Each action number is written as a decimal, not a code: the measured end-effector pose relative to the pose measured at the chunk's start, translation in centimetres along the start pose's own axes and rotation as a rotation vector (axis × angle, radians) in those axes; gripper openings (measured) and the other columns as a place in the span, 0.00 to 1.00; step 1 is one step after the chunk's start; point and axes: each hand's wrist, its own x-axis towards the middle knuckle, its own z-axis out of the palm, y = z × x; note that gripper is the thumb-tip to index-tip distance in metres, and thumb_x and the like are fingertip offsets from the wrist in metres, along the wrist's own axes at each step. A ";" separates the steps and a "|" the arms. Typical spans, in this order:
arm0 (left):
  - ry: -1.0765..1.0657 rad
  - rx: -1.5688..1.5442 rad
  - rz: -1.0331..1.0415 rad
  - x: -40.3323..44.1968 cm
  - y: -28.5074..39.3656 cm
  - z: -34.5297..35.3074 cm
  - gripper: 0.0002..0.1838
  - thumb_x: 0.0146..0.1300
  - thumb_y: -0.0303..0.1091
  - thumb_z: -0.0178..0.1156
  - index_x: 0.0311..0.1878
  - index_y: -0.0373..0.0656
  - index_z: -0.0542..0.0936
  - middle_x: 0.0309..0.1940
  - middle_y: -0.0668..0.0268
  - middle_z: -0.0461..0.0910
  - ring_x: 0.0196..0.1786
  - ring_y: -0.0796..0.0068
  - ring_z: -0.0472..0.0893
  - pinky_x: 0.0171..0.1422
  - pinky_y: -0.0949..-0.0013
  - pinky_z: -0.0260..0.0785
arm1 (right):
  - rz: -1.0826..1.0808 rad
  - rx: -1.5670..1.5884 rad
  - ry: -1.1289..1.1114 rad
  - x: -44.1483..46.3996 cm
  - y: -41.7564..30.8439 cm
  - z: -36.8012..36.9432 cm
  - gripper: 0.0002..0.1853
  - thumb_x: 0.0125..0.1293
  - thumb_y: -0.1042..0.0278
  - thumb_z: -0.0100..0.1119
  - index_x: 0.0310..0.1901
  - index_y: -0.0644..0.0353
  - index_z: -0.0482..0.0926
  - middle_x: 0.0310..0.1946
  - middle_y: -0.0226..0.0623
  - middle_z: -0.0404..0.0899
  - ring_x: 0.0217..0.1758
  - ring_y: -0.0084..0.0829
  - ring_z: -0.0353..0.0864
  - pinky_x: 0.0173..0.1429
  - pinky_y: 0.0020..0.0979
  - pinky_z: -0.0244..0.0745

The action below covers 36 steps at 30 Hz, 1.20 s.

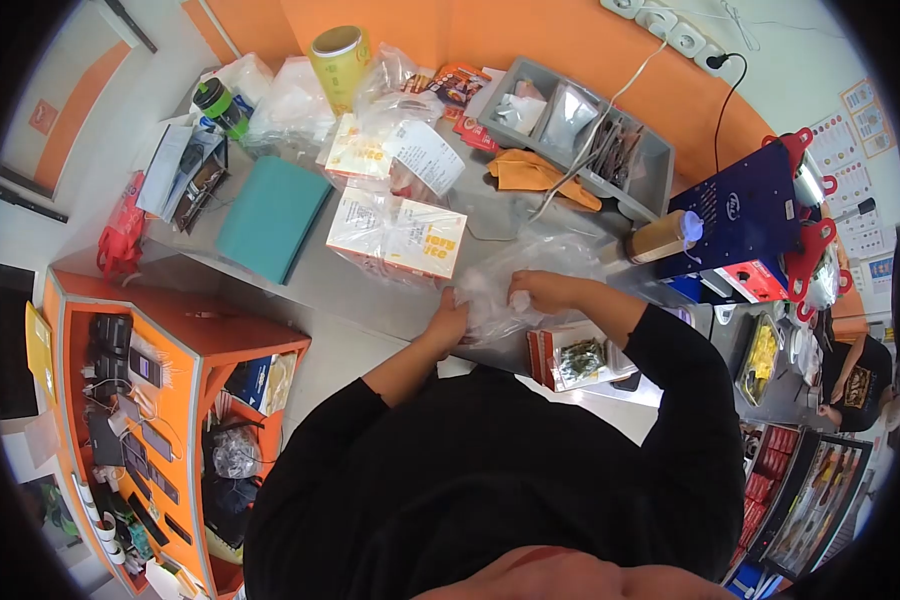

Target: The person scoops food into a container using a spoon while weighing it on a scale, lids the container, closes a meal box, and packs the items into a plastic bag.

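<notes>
A clear plastic bag (495, 300) lies crumpled at the front of the metal counter, between my two hands. My left hand (447, 322) is closed on the bag's left side, its fingers partly hidden. On the other side my right hand (540, 291) pinches a bunched part of the same plastic. Whatever the bag may contain cannot be made out. Just beyond my left hand stands a white and yellow printed box (398, 235) wrapped in clear plastic. A similar box (358, 150) sits behind it, with a paper receipt (428, 155) beside it.
A teal folder (273, 218) lies to the left. At the back are a grey divided bin (653, 187), an orange cloth (543, 178) and a yellow container (339, 65). A blue machine (735, 215) stands at right. Another person (858, 378) is at the far right.
</notes>
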 end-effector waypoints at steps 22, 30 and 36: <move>-0.155 0.026 -0.283 2.9 -4.1 -3.7 0.31 0.74 0.50 0.42 0.74 0.52 0.47 0.67 0.58 0.60 0.61 0.57 0.71 0.56 0.46 0.71 | 0.192 -0.091 0.156 -12.4 -9.7 -6.9 0.45 0.55 0.56 0.71 0.72 0.50 0.57 0.67 0.50 0.62 0.70 0.48 0.63 0.68 0.49 0.63; -0.207 -0.023 -0.293 2.4 -4.4 -5.8 0.26 0.74 0.51 0.43 0.69 0.50 0.60 0.55 0.64 0.74 0.54 0.67 0.76 0.52 0.62 0.74 | 0.548 -0.703 -0.058 -17.1 -11.3 2.2 0.68 0.33 0.54 0.82 0.74 0.22 0.43 0.72 0.44 0.54 0.74 0.50 0.55 0.65 0.71 0.55; -0.184 -0.065 -0.326 0.0 -1.1 -5.7 0.30 0.73 0.55 0.39 0.67 0.41 0.64 0.58 0.59 0.74 0.59 0.59 0.76 0.60 0.52 0.70 | 0.549 -0.675 -0.034 -16.4 -10.2 0.6 0.64 0.36 0.57 0.81 0.74 0.25 0.46 0.64 0.41 0.65 0.67 0.44 0.65 0.63 0.64 0.61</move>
